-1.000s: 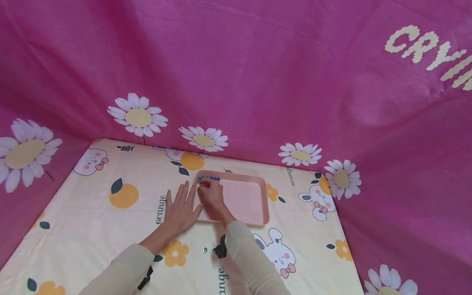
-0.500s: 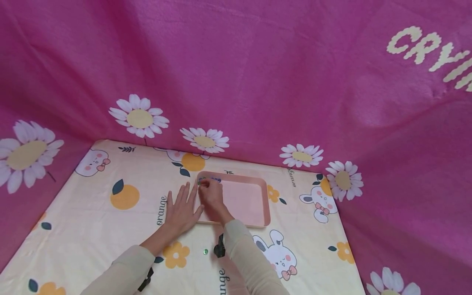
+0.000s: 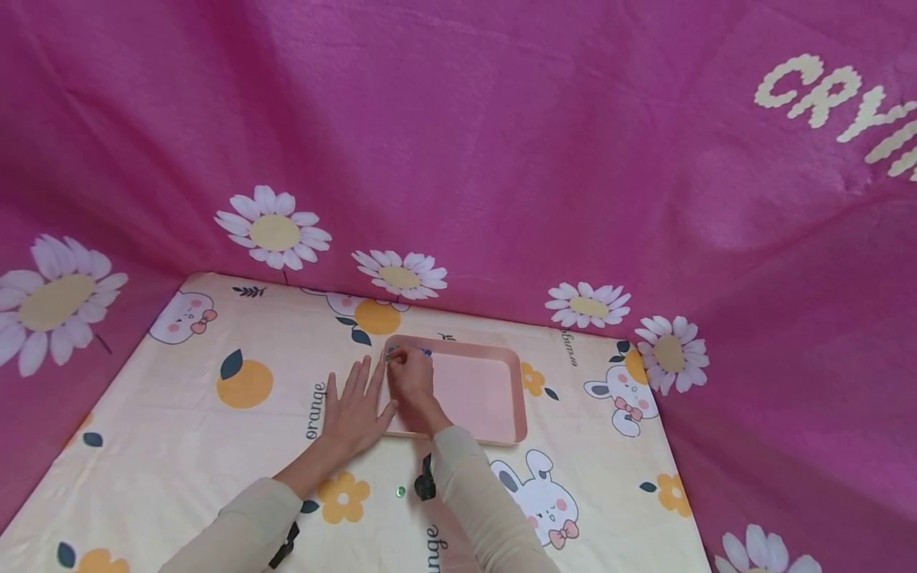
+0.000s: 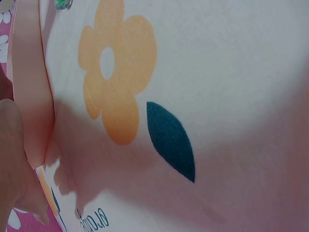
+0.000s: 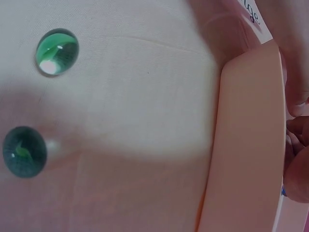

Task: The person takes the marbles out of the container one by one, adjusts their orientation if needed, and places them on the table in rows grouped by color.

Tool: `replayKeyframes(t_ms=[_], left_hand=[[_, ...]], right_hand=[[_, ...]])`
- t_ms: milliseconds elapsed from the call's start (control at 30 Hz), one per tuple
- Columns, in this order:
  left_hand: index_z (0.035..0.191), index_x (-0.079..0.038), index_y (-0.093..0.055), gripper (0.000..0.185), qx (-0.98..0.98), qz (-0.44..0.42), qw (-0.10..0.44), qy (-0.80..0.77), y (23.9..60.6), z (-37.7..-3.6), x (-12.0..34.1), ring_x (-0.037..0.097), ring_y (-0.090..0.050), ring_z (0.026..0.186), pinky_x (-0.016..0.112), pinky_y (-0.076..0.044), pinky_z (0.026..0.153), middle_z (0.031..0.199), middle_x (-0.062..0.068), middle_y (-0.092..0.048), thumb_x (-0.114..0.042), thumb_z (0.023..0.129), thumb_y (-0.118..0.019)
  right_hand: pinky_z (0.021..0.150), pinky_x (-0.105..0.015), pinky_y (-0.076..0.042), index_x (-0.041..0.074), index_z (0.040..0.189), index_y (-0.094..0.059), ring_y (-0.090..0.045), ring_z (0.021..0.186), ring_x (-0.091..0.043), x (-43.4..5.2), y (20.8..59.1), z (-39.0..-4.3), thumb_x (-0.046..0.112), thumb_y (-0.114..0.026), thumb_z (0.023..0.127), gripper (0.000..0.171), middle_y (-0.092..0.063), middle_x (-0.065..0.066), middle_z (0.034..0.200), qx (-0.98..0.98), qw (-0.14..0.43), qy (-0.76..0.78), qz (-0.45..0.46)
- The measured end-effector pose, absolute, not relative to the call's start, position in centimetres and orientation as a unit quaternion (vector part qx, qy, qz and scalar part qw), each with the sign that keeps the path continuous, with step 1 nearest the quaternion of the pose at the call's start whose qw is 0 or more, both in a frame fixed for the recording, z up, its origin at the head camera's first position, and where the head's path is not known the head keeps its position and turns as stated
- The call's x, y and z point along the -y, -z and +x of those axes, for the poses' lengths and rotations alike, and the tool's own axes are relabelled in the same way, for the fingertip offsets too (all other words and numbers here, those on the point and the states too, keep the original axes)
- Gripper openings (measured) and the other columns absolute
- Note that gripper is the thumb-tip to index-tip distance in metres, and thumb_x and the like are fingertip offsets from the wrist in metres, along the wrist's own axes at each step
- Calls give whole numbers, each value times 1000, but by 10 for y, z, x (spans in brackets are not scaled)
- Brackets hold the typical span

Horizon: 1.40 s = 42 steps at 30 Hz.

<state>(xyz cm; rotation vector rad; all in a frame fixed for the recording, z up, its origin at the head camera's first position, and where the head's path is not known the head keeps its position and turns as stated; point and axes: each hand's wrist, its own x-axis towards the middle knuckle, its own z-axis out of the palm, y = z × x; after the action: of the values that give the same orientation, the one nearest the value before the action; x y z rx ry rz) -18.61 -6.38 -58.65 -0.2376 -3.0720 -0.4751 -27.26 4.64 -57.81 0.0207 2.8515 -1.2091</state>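
A shallow pink tray [image 3: 481, 390] lies on the patterned cloth. My right hand [image 3: 413, 380] reaches inside its left end, fingers curled and thumb and fingertips pinching at a small green marble [image 3: 390, 358], mostly covered. Blue marbles [image 3: 427, 352] show along the far wall behind the knuckles. My left hand [image 3: 355, 415] lies with fingers spread on the cloth against the tray's left side, thumb by its near left corner. Two green marbles, one brighter [image 5: 57, 51] and one darker [image 5: 25, 152], rest on the cloth outside the tray in the right wrist view.
The cloth [image 3: 272, 446] carries printed oranges, flowers and rabbits. Pink curtain [image 3: 458, 159] with daisies rises behind and at both sides. Below the tray in the head view, one loose green marble [image 3: 400, 492] lies beside the right wrist's black camera [image 3: 425, 481].
My right hand shifts only slightly within the tray's far left corner, and covers more of the marbles there. The left hand stays beside the tray. The head view drifts a little.
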Motion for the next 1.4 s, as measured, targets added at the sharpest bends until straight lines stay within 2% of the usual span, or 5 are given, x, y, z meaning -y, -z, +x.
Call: replayKeyframes(t_ms=[433, 800, 1033, 1200, 1400], left_hand=[[159, -10, -24, 79, 985, -81, 3, 152, 588, -183, 62, 37, -14, 150, 66, -2, 115, 164, 17, -16, -54, 98, -49], [160, -10, -23, 80, 986, -84, 10, 146, 592, -183, 61, 37, -14, 150, 66, -2, 115, 164, 17, -17, -54, 98, -48], [160, -11, -21, 81, 985, -83, 11, 151, 591, -183, 61, 37, -14, 150, 66, -2, 115, 164, 17, -17, -54, 98, -50], [160, -11, -22, 81, 985, -78, 21, 153, 590, -185, 63, 37, -15, 149, 66, -4, 115, 164, 17, -19, -53, 97, -51], [160, -10, -23, 80, 983, -78, 24, 162, 588, -187, 65, 37, -16, 149, 67, -2, 115, 163, 18, -20, -52, 97, -52]], right_hand=[[63, -22, -49, 8, 101, -73, -57, 70, -11, -48, 581, -271, 3, -66, 92, 12, -64, 1, 80, -925, 17, 381, 8], [69, -23, -54, 8, 103, -73, -59, 73, -13, -52, 578, -266, 9, -68, 95, 9, -66, 0, 83, -912, 24, 409, 8], [71, -24, -55, 7, 99, -72, -59, 74, -12, -61, 574, -261, 8, -68, 92, 9, -67, 0, 84, -904, -1, 428, -16], [71, -23, -54, 3, 104, -74, -60, 73, -10, -73, 569, -258, 7, -70, 89, 16, -69, 0, 83, -902, -22, 427, -54], [69, -23, -54, 0, 101, -77, -64, 74, -11, -88, 563, -258, 2, -73, 87, 14, -72, -4, 82, -886, -47, 453, -85]])
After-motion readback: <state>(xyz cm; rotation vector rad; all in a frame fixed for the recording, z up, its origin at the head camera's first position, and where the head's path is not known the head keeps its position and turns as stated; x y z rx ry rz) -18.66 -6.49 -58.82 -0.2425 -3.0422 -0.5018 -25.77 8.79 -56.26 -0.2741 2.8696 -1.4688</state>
